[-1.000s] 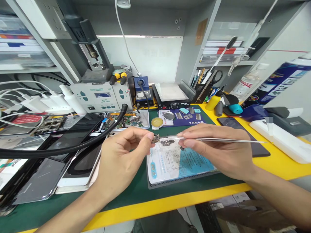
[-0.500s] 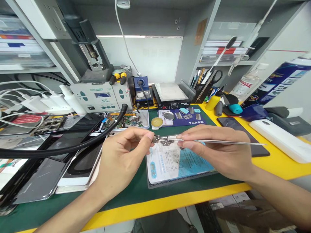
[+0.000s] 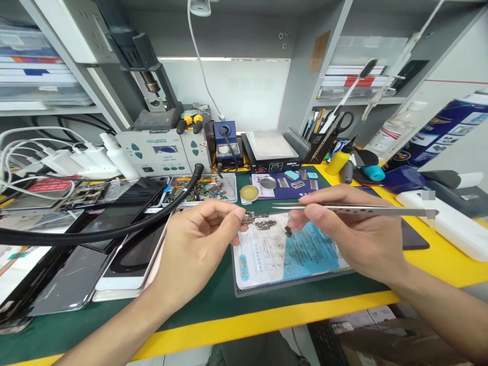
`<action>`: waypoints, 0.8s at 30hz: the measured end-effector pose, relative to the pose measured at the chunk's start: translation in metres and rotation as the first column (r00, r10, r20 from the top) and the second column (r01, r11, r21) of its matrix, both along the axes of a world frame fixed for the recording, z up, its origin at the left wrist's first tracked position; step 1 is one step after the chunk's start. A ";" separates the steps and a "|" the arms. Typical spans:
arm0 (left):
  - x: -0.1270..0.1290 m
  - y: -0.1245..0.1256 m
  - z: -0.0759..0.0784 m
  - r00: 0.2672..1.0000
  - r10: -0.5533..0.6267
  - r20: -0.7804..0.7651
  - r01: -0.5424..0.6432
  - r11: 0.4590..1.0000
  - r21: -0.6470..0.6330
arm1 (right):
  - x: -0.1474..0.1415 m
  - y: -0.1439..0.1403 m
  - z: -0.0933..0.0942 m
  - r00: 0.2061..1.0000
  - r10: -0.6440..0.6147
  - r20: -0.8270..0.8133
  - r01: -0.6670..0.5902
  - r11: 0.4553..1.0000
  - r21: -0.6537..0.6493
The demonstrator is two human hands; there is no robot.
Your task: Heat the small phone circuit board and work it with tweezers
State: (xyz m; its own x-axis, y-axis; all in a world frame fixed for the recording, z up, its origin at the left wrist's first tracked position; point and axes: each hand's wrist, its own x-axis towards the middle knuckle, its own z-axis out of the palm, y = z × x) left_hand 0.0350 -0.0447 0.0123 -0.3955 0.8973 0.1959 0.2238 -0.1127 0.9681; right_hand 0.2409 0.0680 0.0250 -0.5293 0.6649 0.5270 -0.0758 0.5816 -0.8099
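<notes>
My left hand (image 3: 194,249) pinches a small circuit board (image 3: 256,219) between thumb and forefinger, held just above a blue and white work mat (image 3: 282,254). My right hand (image 3: 354,234) grips long metal tweezers (image 3: 343,207), their tips pointing left and hovering a little above and to the right of the small board, apart from it. A tiny dark part (image 3: 288,232) lies on the mat below the tweezers.
Several phones and screens (image 3: 114,254) lie at the left under a thick black hose (image 3: 99,231). A soldering station (image 3: 163,152), a hot plate (image 3: 270,147), a parts tray (image 3: 202,188) and a flux tin (image 3: 247,192) line the back. A dark phone (image 3: 412,236) and white box (image 3: 446,223) sit right.
The tweezers' tips have drawn back to the right and risen off the small board. My left hand still holds the board in nearly the same place.
</notes>
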 end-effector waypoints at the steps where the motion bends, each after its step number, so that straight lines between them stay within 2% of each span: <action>1: 0.000 0.000 0.000 1.000 -0.005 -0.002 0.005 1.000 0.000 | -0.001 -0.001 0.000 1.000 0.006 -0.003 -0.006 1.000 -0.025; 3: 0.000 0.000 0.000 1.000 -0.012 -0.002 0.012 1.000 -0.008 | -0.002 -0.001 -0.002 1.000 0.025 0.020 -0.024 0.999 -0.025; 5: 0.000 0.000 0.001 1.000 -0.024 -0.006 0.024 0.999 -0.025 | -0.001 -0.001 -0.004 0.996 0.026 0.085 -0.028 0.999 0.029; 9: 0.004 0.001 0.005 0.999 -0.052 -0.001 0.052 0.997 -0.057 | 0.003 0.000 -0.008 0.974 -0.013 0.224 -0.045 0.967 0.252; 13: 0.008 0.002 0.006 0.995 -0.093 0.022 0.094 0.993 -0.072 | 0.004 0.001 -0.013 0.975 0.062 0.215 -0.131 0.937 0.324; 16: 0.009 0.002 0.006 0.991 -0.128 0.042 0.132 0.987 -0.090 | 0.004 0.003 -0.016 0.981 0.079 0.180 -0.139 0.925 0.353; 21: 0.008 0.000 0.007 0.986 -0.163 -0.010 0.161 0.979 -0.123 | 0.003 0.001 -0.014 0.982 0.071 0.173 -0.121 0.947 0.297; 24: 0.007 -0.002 0.007 0.984 -0.173 -0.047 0.166 0.978 -0.124 | 0.002 -0.001 -0.006 0.983 0.024 0.180 -0.056 0.983 0.177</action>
State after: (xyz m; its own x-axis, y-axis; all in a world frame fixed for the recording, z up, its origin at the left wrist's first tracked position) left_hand 0.0421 -0.0468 0.0193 -0.2268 0.9686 0.1015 0.2668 -0.0385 0.9630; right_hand 0.2425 0.0666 0.0189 -0.6486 0.5438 0.5325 0.0326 0.7189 -0.6944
